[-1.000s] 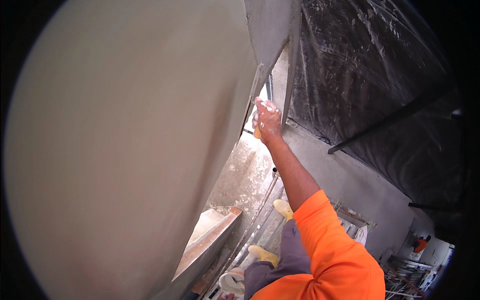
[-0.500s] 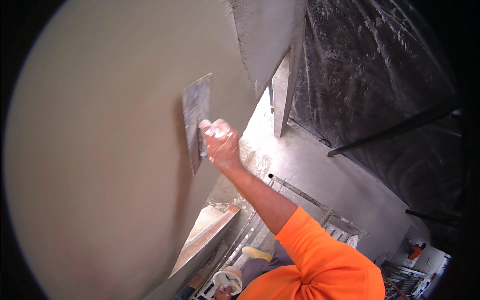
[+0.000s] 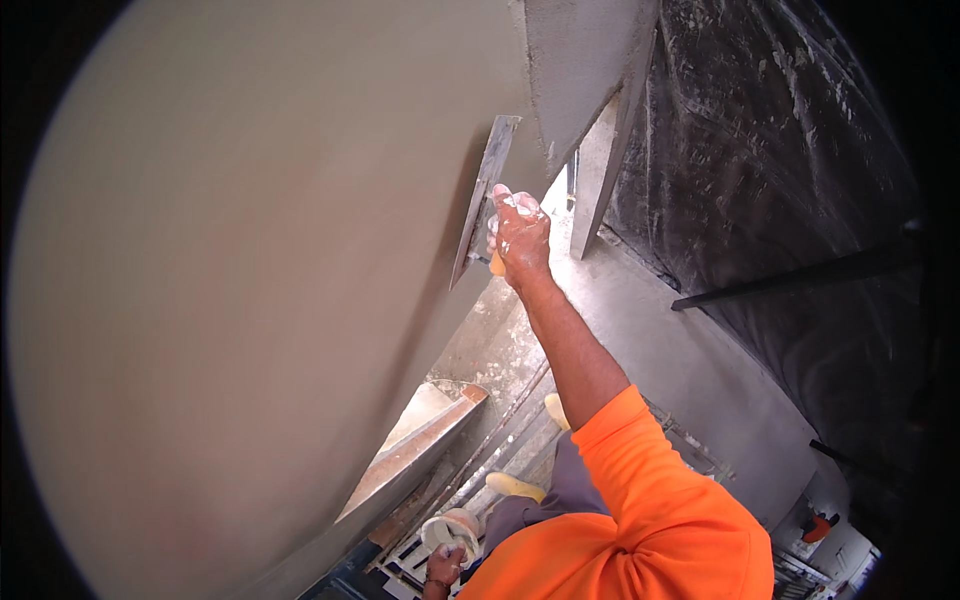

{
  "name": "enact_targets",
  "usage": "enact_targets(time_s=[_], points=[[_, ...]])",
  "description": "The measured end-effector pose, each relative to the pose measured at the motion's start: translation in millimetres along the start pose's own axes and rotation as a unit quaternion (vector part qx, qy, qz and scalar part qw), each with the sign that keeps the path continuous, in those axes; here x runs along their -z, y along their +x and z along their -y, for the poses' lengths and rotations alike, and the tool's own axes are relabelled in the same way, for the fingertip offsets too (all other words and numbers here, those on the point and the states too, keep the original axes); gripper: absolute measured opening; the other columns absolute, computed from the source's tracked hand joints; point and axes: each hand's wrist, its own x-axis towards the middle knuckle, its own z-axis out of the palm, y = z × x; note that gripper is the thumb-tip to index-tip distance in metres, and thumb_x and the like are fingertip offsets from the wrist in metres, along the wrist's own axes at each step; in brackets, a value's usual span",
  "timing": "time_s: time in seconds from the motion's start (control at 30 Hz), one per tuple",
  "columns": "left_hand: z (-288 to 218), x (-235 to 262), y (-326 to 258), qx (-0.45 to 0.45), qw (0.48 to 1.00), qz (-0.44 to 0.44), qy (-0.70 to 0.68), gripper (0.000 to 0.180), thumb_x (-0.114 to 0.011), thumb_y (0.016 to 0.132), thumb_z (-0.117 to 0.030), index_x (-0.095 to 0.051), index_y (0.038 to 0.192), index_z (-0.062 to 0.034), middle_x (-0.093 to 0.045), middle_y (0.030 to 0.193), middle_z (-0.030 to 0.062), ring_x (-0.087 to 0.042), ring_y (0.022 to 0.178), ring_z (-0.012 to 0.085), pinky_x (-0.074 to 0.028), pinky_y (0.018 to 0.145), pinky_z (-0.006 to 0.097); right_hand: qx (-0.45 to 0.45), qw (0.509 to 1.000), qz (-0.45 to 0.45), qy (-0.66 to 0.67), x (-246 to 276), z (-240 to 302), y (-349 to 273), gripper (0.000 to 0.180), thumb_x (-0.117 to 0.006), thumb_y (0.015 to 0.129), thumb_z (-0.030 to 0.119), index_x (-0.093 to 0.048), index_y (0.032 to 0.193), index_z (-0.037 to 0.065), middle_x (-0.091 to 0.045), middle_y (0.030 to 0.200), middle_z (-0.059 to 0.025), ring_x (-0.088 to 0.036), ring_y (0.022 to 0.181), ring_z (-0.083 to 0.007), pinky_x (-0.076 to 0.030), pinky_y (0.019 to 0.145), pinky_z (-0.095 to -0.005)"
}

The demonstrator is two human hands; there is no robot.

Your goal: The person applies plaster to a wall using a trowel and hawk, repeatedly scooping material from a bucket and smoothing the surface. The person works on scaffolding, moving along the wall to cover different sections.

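A flat metal trowel [image 3: 481,200] was held near the right edge of a smooth beige wall [image 3: 250,300], where a rougher grey strip [image 3: 580,80] began; its orange-yellow handle [image 3: 497,264] was wrapped by the closed grip of the right hand [image 3: 523,237]. Whether the blade was pressed to the surface could not be told. The left hand [image 3: 445,563] was placed low beside a pale bucket [image 3: 467,520], and whether its grip was spread or closed on the rim could not be told. The smooth surface could be gouged if a blade corner were dug in by too steep a tilt, and its edge could be chipped if the blade were caught there. The handle could be lost through the white smears on the fingers, and the bucket upset by a knock.
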Motion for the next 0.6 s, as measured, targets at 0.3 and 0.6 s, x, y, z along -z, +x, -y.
enact_targets(time_s=[0.3,0.6], points=[[10,33,8,-0.074,0.996,0.005,0.050,0.033,-0.072,0.098,-0.033,-0.063,0.098,-0.0015,-0.074,0.090,0.0079,-0.073,0.080,0.0168,-0.058,0.064,0.032,0.237,0.945,0.200,-0.101,-67,-32,-211,0.026,-0.075,0.095,0.014,-0.057,0.081,0.002,-0.058,0.066,-0.0082,-0.052,0.066,-0.0082,-0.048,0.058,-0.0323],[64,92,8,-0.058,0.998,-0.031,-0.019,0.029,-0.073,0.097,-0.031,-0.064,0.098,-0.0039,-0.073,0.088,0.0049,-0.072,0.079,0.0158,-0.055,0.059,0.030,-0.056,0.998,-0.030,-0.012,-22,-103,-165,0.027,-0.074,0.099,0.028,-0.054,0.092,0.011,-0.054,0.066,-0.0001,-0.053,0.053,-0.0130,-0.042,0.045,-0.0289]])
